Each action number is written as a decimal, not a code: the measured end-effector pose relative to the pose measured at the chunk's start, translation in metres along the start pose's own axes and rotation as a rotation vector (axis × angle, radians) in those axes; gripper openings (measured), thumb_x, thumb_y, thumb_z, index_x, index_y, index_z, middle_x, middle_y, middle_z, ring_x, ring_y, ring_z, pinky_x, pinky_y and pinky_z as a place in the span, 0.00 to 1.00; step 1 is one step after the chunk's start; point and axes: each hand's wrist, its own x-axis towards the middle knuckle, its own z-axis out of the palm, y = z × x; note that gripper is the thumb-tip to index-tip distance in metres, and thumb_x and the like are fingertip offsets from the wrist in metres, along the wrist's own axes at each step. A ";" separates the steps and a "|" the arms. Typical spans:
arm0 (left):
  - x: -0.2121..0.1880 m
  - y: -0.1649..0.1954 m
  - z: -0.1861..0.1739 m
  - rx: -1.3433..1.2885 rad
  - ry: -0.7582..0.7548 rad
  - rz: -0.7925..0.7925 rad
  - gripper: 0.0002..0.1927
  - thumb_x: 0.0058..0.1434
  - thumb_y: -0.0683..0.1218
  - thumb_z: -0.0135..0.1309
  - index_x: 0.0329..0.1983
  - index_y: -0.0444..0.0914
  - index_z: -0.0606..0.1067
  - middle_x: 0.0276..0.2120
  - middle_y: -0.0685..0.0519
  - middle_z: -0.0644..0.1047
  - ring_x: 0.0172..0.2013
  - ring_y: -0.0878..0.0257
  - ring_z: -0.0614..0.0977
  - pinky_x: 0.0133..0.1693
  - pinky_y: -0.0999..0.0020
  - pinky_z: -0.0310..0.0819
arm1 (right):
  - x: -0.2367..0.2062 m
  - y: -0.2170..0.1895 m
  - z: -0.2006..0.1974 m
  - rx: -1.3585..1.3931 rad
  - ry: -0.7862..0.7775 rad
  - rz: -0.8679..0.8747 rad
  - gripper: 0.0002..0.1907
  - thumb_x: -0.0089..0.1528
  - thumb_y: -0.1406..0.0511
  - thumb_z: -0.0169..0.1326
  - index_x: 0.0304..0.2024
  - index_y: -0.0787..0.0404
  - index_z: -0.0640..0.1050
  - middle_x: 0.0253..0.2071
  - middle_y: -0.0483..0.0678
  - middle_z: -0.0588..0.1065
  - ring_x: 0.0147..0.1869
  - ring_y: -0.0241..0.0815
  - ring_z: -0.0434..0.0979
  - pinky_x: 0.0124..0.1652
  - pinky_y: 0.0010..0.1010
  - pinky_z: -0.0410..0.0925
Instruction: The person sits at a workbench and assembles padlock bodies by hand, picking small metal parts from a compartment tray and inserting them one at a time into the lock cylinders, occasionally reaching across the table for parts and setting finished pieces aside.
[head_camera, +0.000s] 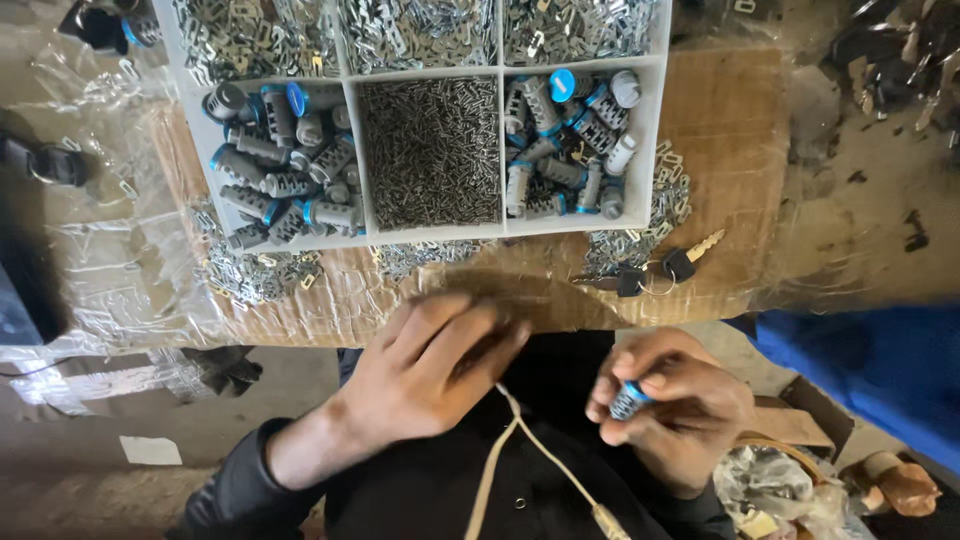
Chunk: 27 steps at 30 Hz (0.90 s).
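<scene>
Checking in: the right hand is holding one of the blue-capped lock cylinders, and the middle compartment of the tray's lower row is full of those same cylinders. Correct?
Not quite. The right hand does hold a blue-capped lock cylinder, but in the head view the middle compartment of the tray holds a heap of tiny dark metal pins. The cylinders fill the compartments to either side of it.

A small lock-assembly workshop

A divided parts tray (350, 150) is sitting on a worn counter (730, 130) wrapped in cardboard and plastic, holding lock cylinders (280, 165), tiny pins (430, 150) and metal clips (420, 30), with keys (665, 268) lying nearby.
</scene>
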 end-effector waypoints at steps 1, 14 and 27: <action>-0.007 -0.003 -0.003 -0.008 0.051 0.002 0.18 0.61 0.46 0.63 0.55 0.42 0.81 0.46 0.53 0.76 0.47 0.56 0.78 0.43 0.65 0.76 | 0.001 0.002 0.002 -0.006 -0.004 0.034 0.17 0.60 0.75 0.67 0.50 0.63 0.80 0.49 0.58 0.74 0.46 0.50 0.81 0.38 0.36 0.82; 0.010 0.008 -0.033 -0.574 0.260 -0.353 0.15 0.60 0.36 0.69 0.47 0.39 0.79 0.44 0.51 0.79 0.41 0.57 0.80 0.43 0.66 0.77 | 0.028 0.023 0.049 -0.378 -0.114 0.124 0.20 0.53 0.78 0.67 0.48 0.70 0.79 0.52 0.59 0.77 0.39 0.35 0.80 0.35 0.17 0.74; -0.046 -0.024 -0.080 -0.587 0.002 -0.349 0.20 0.60 0.36 0.61 0.55 0.44 0.80 0.48 0.50 0.72 0.45 0.54 0.75 0.45 0.62 0.73 | 0.037 0.057 0.091 -0.220 -0.359 0.222 0.16 0.65 0.75 0.61 0.55 0.72 0.77 0.56 0.56 0.73 0.48 0.42 0.86 0.43 0.27 0.84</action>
